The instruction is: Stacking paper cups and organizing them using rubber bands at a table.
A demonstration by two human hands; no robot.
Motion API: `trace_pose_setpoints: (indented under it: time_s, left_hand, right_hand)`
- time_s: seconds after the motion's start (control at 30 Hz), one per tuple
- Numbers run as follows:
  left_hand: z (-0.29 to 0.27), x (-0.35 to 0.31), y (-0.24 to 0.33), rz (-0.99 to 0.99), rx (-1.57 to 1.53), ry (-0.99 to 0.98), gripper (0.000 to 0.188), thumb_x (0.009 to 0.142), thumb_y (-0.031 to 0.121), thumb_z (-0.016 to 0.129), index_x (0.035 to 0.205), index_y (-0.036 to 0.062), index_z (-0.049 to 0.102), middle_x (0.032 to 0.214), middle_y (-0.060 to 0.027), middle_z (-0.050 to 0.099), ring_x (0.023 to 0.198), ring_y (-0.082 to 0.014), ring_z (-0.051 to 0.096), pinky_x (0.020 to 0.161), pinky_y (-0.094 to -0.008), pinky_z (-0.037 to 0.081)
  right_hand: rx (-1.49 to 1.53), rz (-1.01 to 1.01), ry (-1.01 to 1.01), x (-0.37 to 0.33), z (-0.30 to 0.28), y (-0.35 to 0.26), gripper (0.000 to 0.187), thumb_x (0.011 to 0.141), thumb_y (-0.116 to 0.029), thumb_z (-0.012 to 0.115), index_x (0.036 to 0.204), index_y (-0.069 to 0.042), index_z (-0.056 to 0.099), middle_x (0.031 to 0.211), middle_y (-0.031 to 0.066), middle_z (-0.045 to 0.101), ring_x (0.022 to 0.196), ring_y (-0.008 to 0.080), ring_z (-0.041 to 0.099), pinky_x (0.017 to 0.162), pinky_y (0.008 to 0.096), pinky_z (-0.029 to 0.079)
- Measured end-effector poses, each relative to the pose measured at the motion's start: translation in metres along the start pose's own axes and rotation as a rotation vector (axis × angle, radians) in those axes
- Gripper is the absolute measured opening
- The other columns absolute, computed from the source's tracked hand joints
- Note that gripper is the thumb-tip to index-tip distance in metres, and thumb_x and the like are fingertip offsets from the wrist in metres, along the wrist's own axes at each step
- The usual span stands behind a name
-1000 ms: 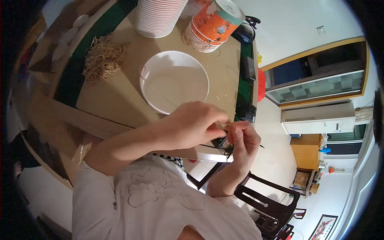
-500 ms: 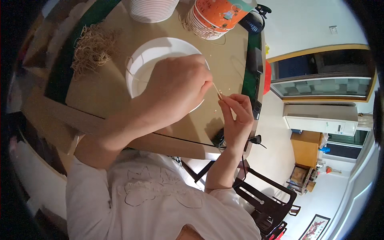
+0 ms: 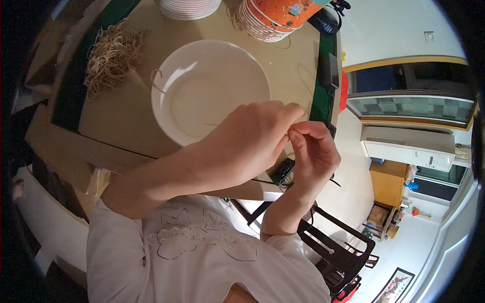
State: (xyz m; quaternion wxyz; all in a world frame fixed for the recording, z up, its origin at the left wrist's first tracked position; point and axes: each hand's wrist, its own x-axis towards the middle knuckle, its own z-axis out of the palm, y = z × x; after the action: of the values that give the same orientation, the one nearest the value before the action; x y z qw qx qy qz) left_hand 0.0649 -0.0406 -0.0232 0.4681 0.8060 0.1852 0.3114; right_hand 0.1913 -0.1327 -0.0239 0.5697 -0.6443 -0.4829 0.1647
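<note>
My left hand (image 3: pixel 255 134) is closed in a pinch at the bowl's near right side, its back hiding most of the fingers. Right beside its fingertips, my right hand (image 3: pixel 317 154) pinches with thumb and forefinger. A thin tan strand (image 3: pixel 160 87) hangs over the left rim of the white bowl (image 3: pixel 260 76). Its faint line shows again inside the bowl, running toward my left hand. The bit of strand between the two sets of fingertips is mostly hidden. A loose tangle of similar strands (image 3: pixel 112 58) lies on the table left of the bowl.
A stack of white bowls (image 3: pixel 189 9) stands at the far edge. Beside it is an orange stack of paper tubs (image 3: pixel 273 17), with strands around it. A small black device (image 3: pixel 283 171) lies near the table's front edge. A dark chair (image 3: pixel 338 242) stands to the right.
Both hands have shifted right, and the left has come lower, against the right fingertips. The short strand seen stretched between them is now covered. More of the bowl shows.
</note>
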Motion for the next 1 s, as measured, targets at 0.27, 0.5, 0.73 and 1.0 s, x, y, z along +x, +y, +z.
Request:
trace_pose_setpoints:
  time_s: [0.27, 0.5, 0.73, 1.0]
  left_hand:
    - [-0.002, -0.008, -0.011, -0.041, 0.304, 0.116, 0.027, 0.074, 0.004, 0.067, 0.097, 0.0026, 0.053, 0.084, -0.0138, 0.059, 0.075, -0.0339, 0.060, 0.062, -0.0402, 0.048]
    - [-0.002, -0.029, -0.014, -0.106, 0.273, 0.083, 0.025, 0.076, 0.008, 0.068, 0.089, 0.0042, 0.048, 0.079, -0.0136, 0.057, 0.071, -0.0335, 0.060, 0.060, -0.0404, 0.047]
    - [-0.018, -0.041, -0.007, -0.089, 0.267, -0.043, 0.023, 0.075, 0.007, 0.069, 0.087, 0.0043, 0.049, 0.074, -0.0125, 0.055, 0.066, -0.0302, 0.059, 0.056, -0.0395, 0.045]
    - [-0.015, -0.054, 0.006, 0.069, 0.273, 0.077, 0.018, 0.078, 0.006, 0.066, 0.081, 0.0053, 0.049, 0.074, -0.0085, 0.052, 0.065, -0.0284, 0.057, 0.055, -0.0379, 0.044]
  right_hand:
    - [-0.314, -0.057, -0.074, 0.007, 0.009, 0.023, 0.014, 0.075, 0.006, 0.068, 0.086, 0.000, 0.064, 0.082, 0.0086, 0.064, 0.072, 0.0134, 0.059, 0.066, 0.0245, 0.048]
    - [-0.106, 0.136, 0.083, -0.019, 0.016, 0.030, 0.011, 0.080, 0.005, 0.066, 0.088, 0.000, 0.061, 0.080, 0.0037, 0.061, 0.078, 0.0087, 0.059, 0.068, 0.0216, 0.047]
    - [0.078, 0.090, 0.126, -0.049, 0.015, 0.021, 0.014, 0.083, 0.011, 0.059, 0.094, 0.003, 0.058, 0.094, 0.0052, 0.058, 0.086, 0.0104, 0.056, 0.078, 0.0216, 0.045]
    - [0.148, -0.022, 0.234, -0.081, 0.005, 0.006, 0.012, 0.083, 0.011, 0.058, 0.092, 0.003, 0.057, 0.092, 0.0067, 0.058, 0.080, 0.0103, 0.053, 0.072, 0.0208, 0.042]
